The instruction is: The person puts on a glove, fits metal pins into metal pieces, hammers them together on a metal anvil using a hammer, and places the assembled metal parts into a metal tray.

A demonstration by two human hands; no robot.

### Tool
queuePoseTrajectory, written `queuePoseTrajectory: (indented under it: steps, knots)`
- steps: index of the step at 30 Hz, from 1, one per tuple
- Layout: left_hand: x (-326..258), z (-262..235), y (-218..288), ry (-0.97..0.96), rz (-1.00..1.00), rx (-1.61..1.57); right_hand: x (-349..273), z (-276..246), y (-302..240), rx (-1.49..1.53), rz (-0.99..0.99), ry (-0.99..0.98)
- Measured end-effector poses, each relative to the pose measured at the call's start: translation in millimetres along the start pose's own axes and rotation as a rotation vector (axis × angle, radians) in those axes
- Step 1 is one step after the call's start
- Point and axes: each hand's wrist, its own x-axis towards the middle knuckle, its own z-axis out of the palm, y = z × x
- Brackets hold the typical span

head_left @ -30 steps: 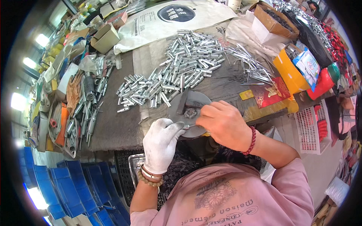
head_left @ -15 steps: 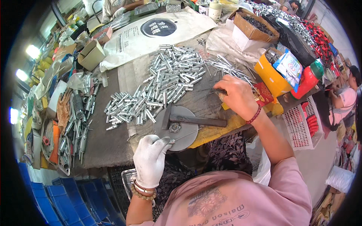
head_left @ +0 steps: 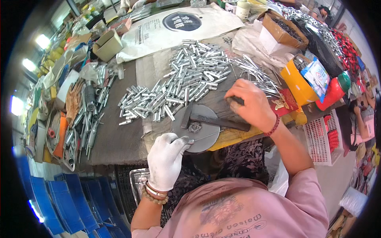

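Note:
My left hand, in a white knitted glove, pinches one end of a thin metal rod over a round grey plate. Across the plate lies a hammer, its dark head near a small round metal piece. My bare right hand is above the table beyond the hammer handle, its fingers curled round something dark that I cannot make out. Beyond the plate spreads a heap of short silver tubes. A pile of thin metal rods lies beyond my right hand.
At the right stand a yellow container, a red bottle with a green cap and a white basket. An open box of dark small parts is farther back. Tools crowd the left edge. Blue bins stand below.
The whole view has shifted, so the table appears farther right and slightly higher. My right fingers have curled closer over the dark thing. My left hand keeps its pinch on the rod.

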Motion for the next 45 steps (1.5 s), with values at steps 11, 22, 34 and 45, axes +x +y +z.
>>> queuePoseTrajectory:
  steps: [11, 22, 34, 45]
  knots:
    - [-2.3, 5.3, -7.2, -0.008, 0.010, 0.025, -17.3, 37.1, -81.1, 0.350, -0.208, -0.074]
    - [-2.7, 4.8, -9.3, -0.005, 0.016, 0.014, -16.3, 38.1, -87.1, 0.272, -0.260, -0.095]
    - [-1.8, 5.9, -7.3, 0.005, 0.010, 0.033, -22.9, 32.6, -94.5, 0.030, -0.343, -0.070]
    - [-3.3, 5.5, -9.2, 0.007, 0.011, -0.049, -32.1, -9.6, -68.7, 0.024, -0.017, -0.090]
